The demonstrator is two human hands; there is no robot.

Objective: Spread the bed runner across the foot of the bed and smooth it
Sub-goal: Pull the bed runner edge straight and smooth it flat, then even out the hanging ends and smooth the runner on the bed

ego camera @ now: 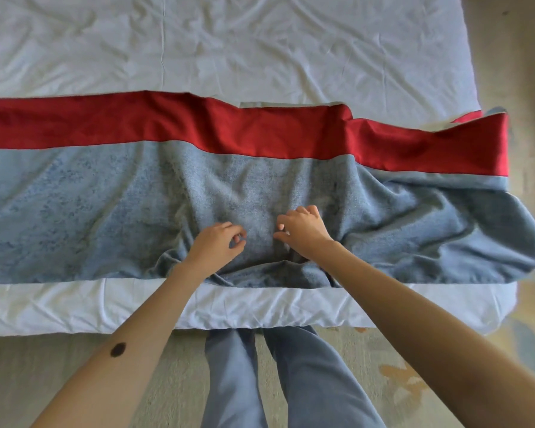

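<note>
soft, even daylight lies bright on the bed [260,50], with only faint shadows in the creases and in the folds of the runner [105,196]. the wide lens bows straight edges, and the far right rim smears into blur.

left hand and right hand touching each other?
Apart. Head view shows a strip of blue bed runner plainly visible between the left hand and the right hand.

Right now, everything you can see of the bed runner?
The bed runner is a long cloth: fuzzy grey-blue panel, red band along its far edge. It lies across the white sheet near the foot, flat at left, bunched mid-way, rumpled at right. Left hand and right hand rest on the bunch, fingers curled.
</note>
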